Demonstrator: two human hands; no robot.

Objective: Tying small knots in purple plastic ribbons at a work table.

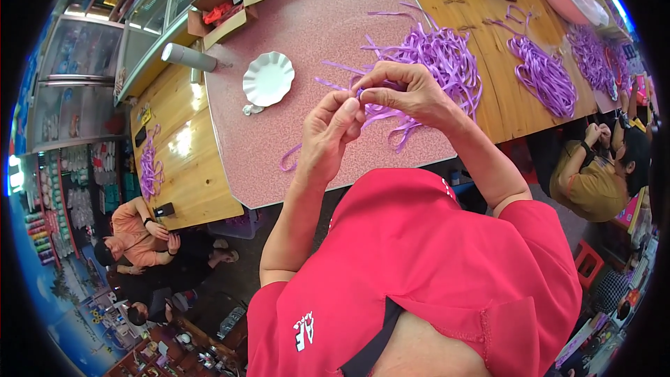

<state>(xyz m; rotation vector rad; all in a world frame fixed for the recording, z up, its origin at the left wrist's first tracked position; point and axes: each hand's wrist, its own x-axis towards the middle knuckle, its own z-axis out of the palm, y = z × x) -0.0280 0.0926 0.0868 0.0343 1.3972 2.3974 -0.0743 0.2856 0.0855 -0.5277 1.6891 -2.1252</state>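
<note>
- Left hand (331, 126) and right hand (412, 92) pinch purple ribbon (332, 84), fingers (382, 98) nearly meeting, likely for fine control.
- A ribbon pile (447, 63) lies just right, seemingly for easy reach.

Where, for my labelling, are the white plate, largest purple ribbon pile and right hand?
White plate (269, 79), head view: its bare middle.
Purple ribbon pile (441, 59), head view: middle strands.
Right hand (420, 100), head view: near thumb's base.

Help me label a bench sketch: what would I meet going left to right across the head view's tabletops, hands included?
Small purple ribbon heap, white cylinder, white scalloped plate, left hand, right hand, purple ribbon bundle.
</note>
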